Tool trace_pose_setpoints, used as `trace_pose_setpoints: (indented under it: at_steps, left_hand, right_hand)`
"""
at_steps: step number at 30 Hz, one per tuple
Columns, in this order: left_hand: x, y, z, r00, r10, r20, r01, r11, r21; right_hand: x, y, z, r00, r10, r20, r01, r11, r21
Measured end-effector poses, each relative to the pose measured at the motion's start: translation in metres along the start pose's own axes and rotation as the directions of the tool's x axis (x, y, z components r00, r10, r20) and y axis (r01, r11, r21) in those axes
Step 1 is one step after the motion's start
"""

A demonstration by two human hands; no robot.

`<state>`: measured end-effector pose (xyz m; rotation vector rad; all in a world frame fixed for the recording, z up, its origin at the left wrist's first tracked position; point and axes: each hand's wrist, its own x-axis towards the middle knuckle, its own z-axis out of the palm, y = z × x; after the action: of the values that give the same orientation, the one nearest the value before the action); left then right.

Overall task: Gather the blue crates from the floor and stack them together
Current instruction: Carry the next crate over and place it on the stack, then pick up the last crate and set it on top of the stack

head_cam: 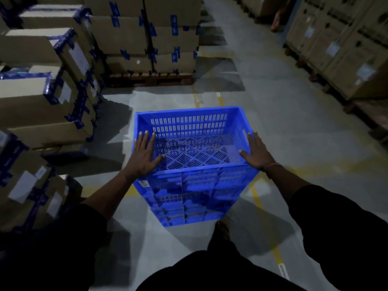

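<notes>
A stack of blue slotted plastic crates (195,185) stands on the grey floor just in front of me. The top crate (189,116) is empty, and its perforated bottom shows. My left hand (144,154) lies flat over the top crate's left rim, fingers straight and spread, thumb inside. My right hand (256,152) lies flat on the right rim beside the handle slot, fingers straight. Neither hand curls round the rim.
Taped cardboard boxes (42,91) are piled close on the left, and more stand on a wooden pallet (151,79) behind the crates. Large cartons on pallets (340,49) line the right side. Yellow floor lines (255,196) run under the stack. My foot (222,227) is near its base.
</notes>
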<state>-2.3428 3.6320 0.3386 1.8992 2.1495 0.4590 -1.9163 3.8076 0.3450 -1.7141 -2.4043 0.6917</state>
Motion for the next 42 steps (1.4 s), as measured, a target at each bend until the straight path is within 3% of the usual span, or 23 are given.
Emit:
trace_pose_setpoints:
  at_steps: [6,11,16,22,28,36,42]
  left_hand:
    - [0.003,0.072,0.004,0.981,0.18,0.07,-0.15,0.939,-0.311]
    - [0.008,0.144,0.017,0.925,0.378,0.024,-0.34,0.857,-0.386]
    - [0.009,0.215,0.045,0.822,0.568,-0.032,-0.525,0.735,-0.429]
    - [-0.001,0.282,0.095,0.703,0.71,0.042,-0.618,0.639,-0.458]
    - [-0.042,0.334,0.151,0.617,0.765,0.184,-0.615,0.615,-0.493]
    - [-0.145,0.426,0.206,0.434,0.797,0.419,-0.524,0.602,-0.602]
    - [-0.234,0.496,0.241,0.301,0.828,0.473,-0.515,0.559,-0.65]
  right_hand:
    - [-0.048,0.006,0.004,0.978,0.11,-0.176,-0.072,0.975,0.211]
    - [-0.098,0.025,0.007,0.955,0.178,-0.237,-0.118,0.962,0.245]
    - [-0.161,0.051,0.017,0.904,0.313,-0.292,-0.208,0.917,0.34]
    - [-0.259,0.098,0.027,0.821,0.478,-0.314,-0.315,0.836,0.449]
    - [-0.38,0.144,0.04,0.672,0.652,-0.351,-0.421,0.727,0.543]
    - [-0.554,0.184,0.08,0.414,0.828,-0.377,-0.461,0.549,0.697]
    - [-0.684,0.195,0.11,0.248,0.904,-0.347,-0.458,0.425,0.781]
